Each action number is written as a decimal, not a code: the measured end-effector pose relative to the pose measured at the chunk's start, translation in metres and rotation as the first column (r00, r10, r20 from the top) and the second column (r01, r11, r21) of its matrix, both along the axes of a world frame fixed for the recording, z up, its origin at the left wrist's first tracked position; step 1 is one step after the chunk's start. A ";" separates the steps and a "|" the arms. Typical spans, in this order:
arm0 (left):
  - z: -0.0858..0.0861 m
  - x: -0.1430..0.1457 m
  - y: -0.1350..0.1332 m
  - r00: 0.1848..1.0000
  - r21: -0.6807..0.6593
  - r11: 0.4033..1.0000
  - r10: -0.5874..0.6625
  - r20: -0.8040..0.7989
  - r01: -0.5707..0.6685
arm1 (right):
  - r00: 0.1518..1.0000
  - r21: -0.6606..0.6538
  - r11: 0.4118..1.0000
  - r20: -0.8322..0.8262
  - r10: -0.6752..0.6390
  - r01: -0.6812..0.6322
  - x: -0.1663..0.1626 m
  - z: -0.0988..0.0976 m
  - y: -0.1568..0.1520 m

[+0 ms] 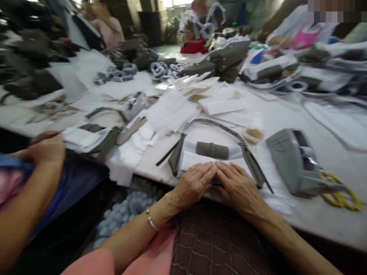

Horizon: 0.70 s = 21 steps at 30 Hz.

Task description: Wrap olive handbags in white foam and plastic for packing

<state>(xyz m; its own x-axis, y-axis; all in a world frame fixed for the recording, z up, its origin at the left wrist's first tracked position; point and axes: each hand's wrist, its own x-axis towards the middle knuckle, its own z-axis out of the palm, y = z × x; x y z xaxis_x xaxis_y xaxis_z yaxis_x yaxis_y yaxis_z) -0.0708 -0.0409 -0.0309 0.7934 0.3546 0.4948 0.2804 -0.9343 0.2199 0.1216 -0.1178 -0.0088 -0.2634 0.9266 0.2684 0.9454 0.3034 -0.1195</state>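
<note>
My left hand (193, 183) and my right hand (237, 187) lie side by side at the near edge of the white table (329, 214), fingers flat and touching at the tips. They press down on white wrapping paper (195, 158) laid over a grey handbag (212, 151) with a grey strap (218, 128) arching above it. A rolled grey piece sits on the paper just beyond my fingertips. Neither hand grips anything.
A grey tape dispenser (292, 160) and yellow-handled scissors (341, 194) lie to the right. A small dish (254, 134) sits behind the bag. Piles of white paper (172, 110), grey bags and rings cover the table. Another person's arm (37, 172) is at the left; other people sit across.
</note>
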 end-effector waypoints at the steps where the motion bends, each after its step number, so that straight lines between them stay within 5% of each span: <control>1: -0.002 -0.012 -0.003 0.999 -0.008 1.000 -0.014 0.028 0.015 | 1.000 0.032 0.999 0.024 0.013 -0.013 0.001 -0.003 0.001; 4: -0.018 -0.063 -0.019 0.988 -0.059 0.997 0.057 0.146 -0.049 | 0.997 0.098 0.994 0.070 0.035 -0.042 0.004 -0.008 0.004; 6: -0.038 -0.105 -0.035 0.952 -0.148 0.959 0.263 0.159 -0.240 | 0.996 0.107 0.993 0.084 0.043 -0.052 0.004 -0.008 0.004; 9: -0.083 -0.168 -0.057 0.808 -0.198 0.788 0.588 -0.037 -0.583 | 0.996 0.100 0.994 0.087 0.037 -0.046 0.002 -0.005 0.003; 12: -0.134 -0.218 -0.072 0.668 -0.170 0.651 0.679 -0.305 -0.739 | 0.996 0.106 0.994 0.090 0.019 -0.028 0.000 -0.003 0.003; 16: -0.173 -0.243 -0.072 0.594 -0.179 0.575 0.701 -0.396 -0.798 | 0.996 0.145 0.989 0.094 0.002 -0.016 -0.002 -0.004 0.003; 21: -0.176 -0.232 -0.050 0.532 -0.214 0.504 0.657 -0.535 -0.837 | 0.996 0.137 0.991 0.084 -0.010 -0.001 -0.005 -0.006 0.003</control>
<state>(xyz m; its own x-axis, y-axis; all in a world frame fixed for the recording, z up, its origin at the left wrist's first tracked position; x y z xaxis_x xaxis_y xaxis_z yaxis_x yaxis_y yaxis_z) -0.3027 -0.0909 -0.2070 0.1891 0.9773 -0.0958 0.9596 -0.1632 0.2293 0.1169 -0.1145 -0.0146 -0.2864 0.8841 0.3694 0.9517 0.3071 0.0028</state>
